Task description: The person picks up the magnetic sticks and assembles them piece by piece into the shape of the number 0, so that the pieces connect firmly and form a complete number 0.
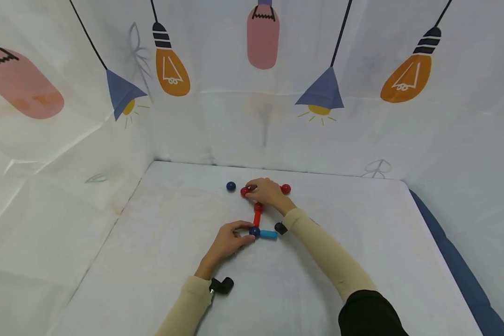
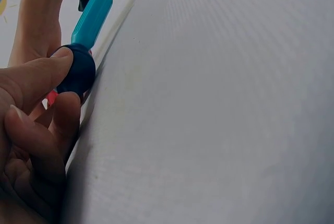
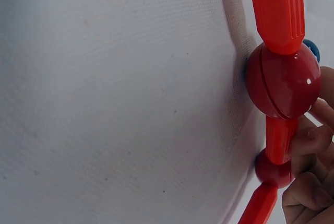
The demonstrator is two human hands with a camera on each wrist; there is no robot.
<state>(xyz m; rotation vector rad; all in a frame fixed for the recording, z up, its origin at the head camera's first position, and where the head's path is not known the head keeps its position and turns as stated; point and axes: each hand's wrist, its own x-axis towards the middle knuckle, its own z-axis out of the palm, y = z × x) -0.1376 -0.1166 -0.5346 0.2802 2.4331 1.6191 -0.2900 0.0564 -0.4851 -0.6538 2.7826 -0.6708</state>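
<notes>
Between thumb and fingers, my left hand (image 1: pixel 228 240) pinches a dark blue ball (image 2: pixel 79 70). From that ball a light blue rod (image 1: pixel 269 234) points right and a red rod (image 1: pixel 257 218) runs away to a red ball (image 1: pixel 258 206). Farther back, my right hand (image 1: pixel 268 191) pinches another red ball (image 1: pixel 245 192) at its left edge. Beneath the hand, the right wrist view shows a large red ball (image 3: pixel 284 80) joined by a short red rod (image 3: pixel 281 138) to a farther red ball (image 3: pixel 274 172). The right hand partly covers these pieces in the head view.
A loose dark blue ball (image 1: pixel 231 186) lies left of the right hand. One more red ball (image 1: pixel 285 189) sits just right of it. The white table (image 1: pixel 159 224) ends at a hanging white sheet (image 1: pixel 227 126) printed with lamps and bulbs.
</notes>
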